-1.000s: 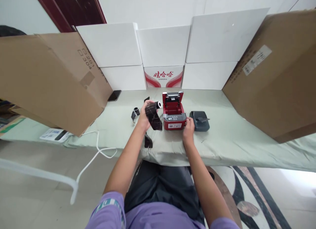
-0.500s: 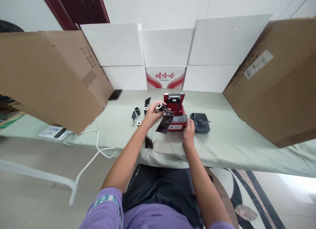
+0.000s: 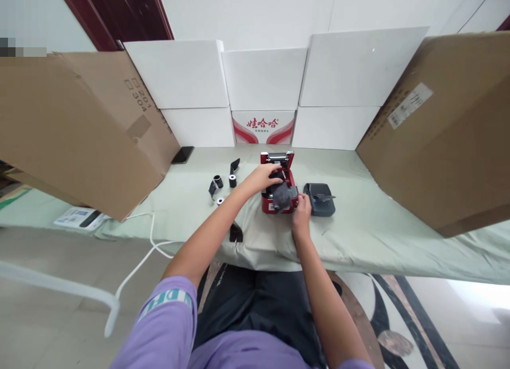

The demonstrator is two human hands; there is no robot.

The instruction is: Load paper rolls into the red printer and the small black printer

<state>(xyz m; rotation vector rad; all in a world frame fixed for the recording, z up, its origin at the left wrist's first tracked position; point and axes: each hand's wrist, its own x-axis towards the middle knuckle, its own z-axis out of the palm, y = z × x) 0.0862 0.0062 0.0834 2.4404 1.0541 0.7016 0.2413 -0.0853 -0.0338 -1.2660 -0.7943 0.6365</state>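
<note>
The left hand [image 3: 263,177] is closed around a dark ribbon roll [image 3: 280,195] and holds it inside the open small red plastic printer [image 3: 279,191] on the pale green table cloth [image 3: 358,225]. The right hand [image 3: 302,212] touches the printer's front corner, fingers curled, holding nothing.

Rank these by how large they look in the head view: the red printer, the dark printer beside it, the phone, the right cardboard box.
1. right cardboard box
2. red printer and dark printer: they look alike, and hands hide part of the red one
3. phone, farther from the camera
</note>
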